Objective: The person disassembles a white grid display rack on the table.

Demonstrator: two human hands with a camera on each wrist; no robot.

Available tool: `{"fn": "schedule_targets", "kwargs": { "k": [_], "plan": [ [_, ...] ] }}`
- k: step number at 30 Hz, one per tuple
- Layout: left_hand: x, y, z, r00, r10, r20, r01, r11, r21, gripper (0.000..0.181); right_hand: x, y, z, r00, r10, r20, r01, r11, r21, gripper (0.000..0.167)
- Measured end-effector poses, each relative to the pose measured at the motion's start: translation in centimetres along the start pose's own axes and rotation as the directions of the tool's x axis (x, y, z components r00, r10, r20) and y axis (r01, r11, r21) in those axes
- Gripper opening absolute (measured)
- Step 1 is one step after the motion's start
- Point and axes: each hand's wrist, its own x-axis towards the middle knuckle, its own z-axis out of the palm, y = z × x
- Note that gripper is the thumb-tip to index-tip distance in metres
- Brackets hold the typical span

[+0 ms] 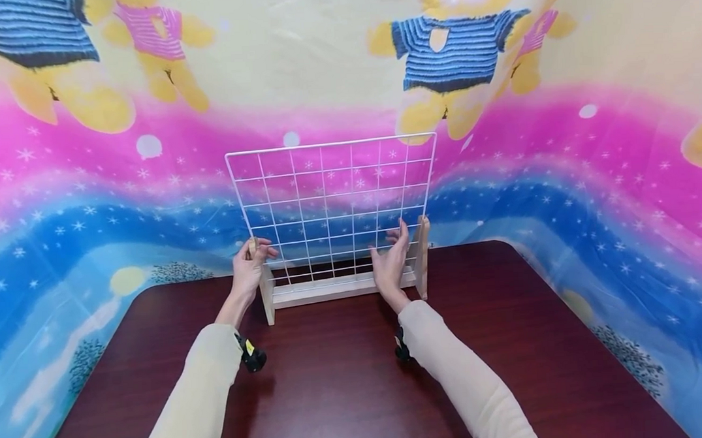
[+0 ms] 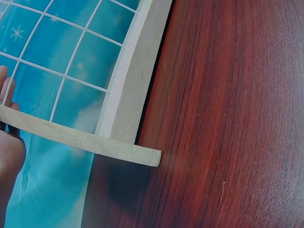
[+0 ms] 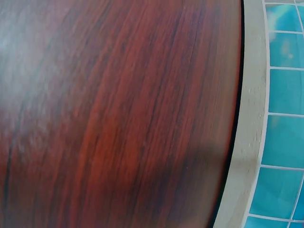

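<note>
A white wire grid panel (image 1: 330, 143) stands upright in a pale wooden stand in the head view. The stand has a base bar (image 1: 325, 292), a left side piece (image 1: 267, 298) and a right side piece (image 1: 423, 258). My left hand (image 1: 248, 268) grips the upper end of the left side piece, fingers reaching past it beside the wires. In the left wrist view this hand (image 2: 8, 152) shows only in part. My right hand (image 1: 390, 263) is at the grid's lower right, fingers extended upward; whether they touch the wires is unclear. The right wrist view does not show it.
The stand rests near the far edge of a dark red-brown wooden table (image 1: 334, 376). Behind and around the table hangs a printed cloth (image 1: 561, 170) with bears and snowflakes. Each wrist wears a small black camera, the left one (image 1: 252, 355) with a yellow mark.
</note>
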Motion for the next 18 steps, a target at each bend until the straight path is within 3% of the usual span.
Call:
{"fn": "schedule_targets", "kwargs": {
  "k": [7, 18],
  "plan": [
    [0.12, -0.15, -0.11, 1.0, -0.002, -0.009, 0.002, 1.0, -0.009, 0.021, 0.58, -0.13, -0.25, 0.997, -0.051, 0.057, 0.046, 0.996, 0.078, 0.094],
    [-0.02, -0.18, -0.25, 0.999, -0.031, -0.01, 0.031, 0.999, 0.029, 0.024, 1.0, -0.11, -0.87, 0.992, -0.035, 0.118, 0.022, 0.994, 0.108, 0.089]
  ]
}}
